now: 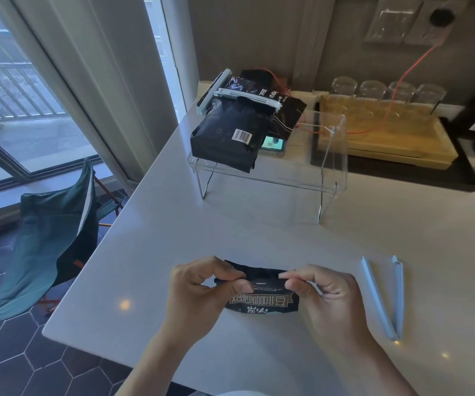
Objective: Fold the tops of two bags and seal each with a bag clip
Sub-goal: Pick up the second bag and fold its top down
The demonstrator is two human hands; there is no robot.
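Note:
A small black coffee bag (260, 302) with gold lettering stands on the white counter near the front edge. My left hand (199, 290) pinches the left end of its top edge and my right hand (324, 295) pinches the right end, with the top bent over between them. To the right of my right hand, a pale blue bag clip (384, 295) lies swung apart in a V on the counter. Farther back, a larger black bag (227, 135) rests on a clear stand, with a white clip (247, 100) across its folded top.
The clear acrylic stand (330, 155) holds more black bags and another pale clip (213, 91) at the back left. A phone (273, 144) lies under it. Behind are a wooden tray (387, 138), several upturned glasses (373, 88) and an orange cable (402, 78). A teal folding chair (53, 224) stands left of the counter.

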